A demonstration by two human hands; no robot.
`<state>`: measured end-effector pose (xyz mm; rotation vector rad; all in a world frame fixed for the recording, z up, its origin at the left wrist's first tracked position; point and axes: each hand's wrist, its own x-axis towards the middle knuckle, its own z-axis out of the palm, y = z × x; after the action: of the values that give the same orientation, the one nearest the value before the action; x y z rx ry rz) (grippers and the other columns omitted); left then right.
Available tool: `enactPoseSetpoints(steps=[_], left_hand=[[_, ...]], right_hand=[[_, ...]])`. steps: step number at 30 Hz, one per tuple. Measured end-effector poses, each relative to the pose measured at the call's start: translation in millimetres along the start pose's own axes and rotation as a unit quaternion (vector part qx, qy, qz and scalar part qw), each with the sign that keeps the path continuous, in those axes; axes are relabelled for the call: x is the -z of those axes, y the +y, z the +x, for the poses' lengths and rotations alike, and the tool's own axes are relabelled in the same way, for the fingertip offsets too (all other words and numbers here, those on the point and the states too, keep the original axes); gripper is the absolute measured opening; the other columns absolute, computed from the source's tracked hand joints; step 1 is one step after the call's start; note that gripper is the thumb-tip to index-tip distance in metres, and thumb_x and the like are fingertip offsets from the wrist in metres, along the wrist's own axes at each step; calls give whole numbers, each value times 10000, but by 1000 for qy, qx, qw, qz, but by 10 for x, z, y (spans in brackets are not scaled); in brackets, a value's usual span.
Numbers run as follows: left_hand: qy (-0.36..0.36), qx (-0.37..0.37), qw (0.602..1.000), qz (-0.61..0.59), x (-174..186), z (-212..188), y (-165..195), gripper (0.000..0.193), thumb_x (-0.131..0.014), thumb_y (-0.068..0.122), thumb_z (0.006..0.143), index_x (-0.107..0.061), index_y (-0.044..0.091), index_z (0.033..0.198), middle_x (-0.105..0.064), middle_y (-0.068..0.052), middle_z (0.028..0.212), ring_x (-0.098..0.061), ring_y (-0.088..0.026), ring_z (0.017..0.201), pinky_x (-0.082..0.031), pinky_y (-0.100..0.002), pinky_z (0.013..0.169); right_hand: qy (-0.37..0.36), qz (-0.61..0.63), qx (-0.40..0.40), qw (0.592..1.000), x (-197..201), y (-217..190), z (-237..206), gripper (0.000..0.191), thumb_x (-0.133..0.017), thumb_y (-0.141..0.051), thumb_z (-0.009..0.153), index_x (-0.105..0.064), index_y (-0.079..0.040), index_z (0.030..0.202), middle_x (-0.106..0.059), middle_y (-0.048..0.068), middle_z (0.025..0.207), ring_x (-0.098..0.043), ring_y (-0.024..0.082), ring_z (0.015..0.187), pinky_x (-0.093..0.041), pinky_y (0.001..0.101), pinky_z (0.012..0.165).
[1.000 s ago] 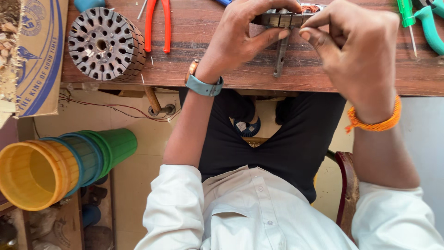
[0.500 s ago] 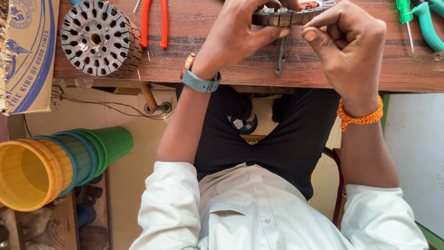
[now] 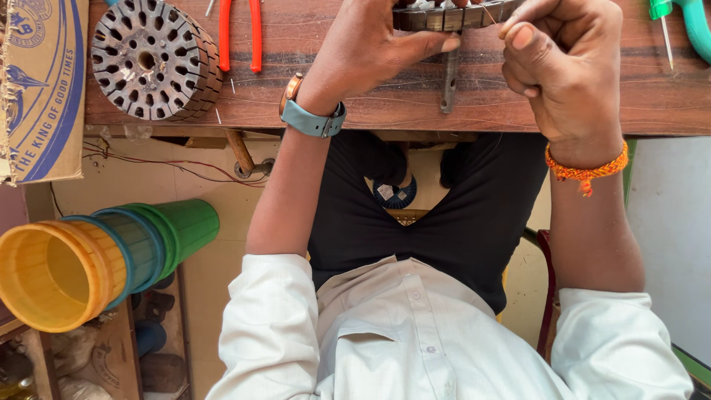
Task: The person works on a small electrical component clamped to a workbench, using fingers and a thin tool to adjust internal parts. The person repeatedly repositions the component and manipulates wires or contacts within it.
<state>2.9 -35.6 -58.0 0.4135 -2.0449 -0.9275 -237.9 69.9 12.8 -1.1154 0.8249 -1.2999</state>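
Observation:
My left hand (image 3: 378, 44), with a teal-strapped watch on its wrist, is shut on a grey slotted metal stator ring (image 3: 444, 18) over the wooden bench (image 3: 415, 104). The frame's top edge cuts off most of the ring. My right hand (image 3: 566, 67), with an orange thread band on its wrist, pinches at the ring's right end, where a thin wire shows. A narrow metal tool (image 3: 449, 81) lies on the bench just below the ring.
A round laminated stator core (image 3: 152, 59) stands at the bench's left, with red-handled pliers (image 3: 238, 33) beside it. A green screwdriver (image 3: 661, 22) and a teal-handled tool (image 3: 696, 26) lie at the right. A cardboard box (image 3: 41, 89) and nested plastic buckets (image 3: 89, 263) are at the left.
The view has tilted so that both hands and the ring sit higher in the frame, the ring now cut by the top edge. Both hands keep their hold on it.

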Motion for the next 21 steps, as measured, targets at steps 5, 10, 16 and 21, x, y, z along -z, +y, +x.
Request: enactPoseSetpoints(steps=[5, 10, 16, 21], left_hand=[[-6, 49, 999, -1, -14, -24, -31, 423, -917, 248, 1008, -639, 60, 1266, -732, -62, 1105, -733, -171, 1036, -637, -327, 900], [5, 18, 999, 27, -11, -34, 9, 436, -895, 275, 1037, -634, 68, 1318, -731, -67, 1149, -736, -191, 1061, -635, -327, 897], [43, 70, 992, 98, -20, -61, 260, 467, -839, 267, 988, -593, 73, 1335, -668, -88, 1166, -610, -254, 982, -505, -372, 850], [50, -111, 901, 417, -99, -139, 547, 457, -799, 118, 935, -708, 337, 1326, -466, 11, 1479, -448, -216, 1350, -425, -365, 1097]], right_hand=[[-14, 18, -20, 1000, -13, -52, 13, 235, -747, -214, 1051, -660, 4, 1024, -477, -29, 638, -341, 16, 477, -256, 192, 456], [-2, -332, 69, 941, -88, -5, -81, 165, -744, -74, 1073, -674, 57, 1002, -521, 59, 718, -405, 134, 568, -295, 261, 489], [-44, -589, 223, 776, -134, 281, -152, 181, -647, 119, 939, -715, -20, 1033, -706, 98, 918, -696, 211, 774, -545, 329, 689], [-16, -561, 199, 804, -190, 328, -248, 177, -672, 111, 894, -716, -17, 1008, -705, 117, 923, -710, 278, 805, -562, 368, 726]])
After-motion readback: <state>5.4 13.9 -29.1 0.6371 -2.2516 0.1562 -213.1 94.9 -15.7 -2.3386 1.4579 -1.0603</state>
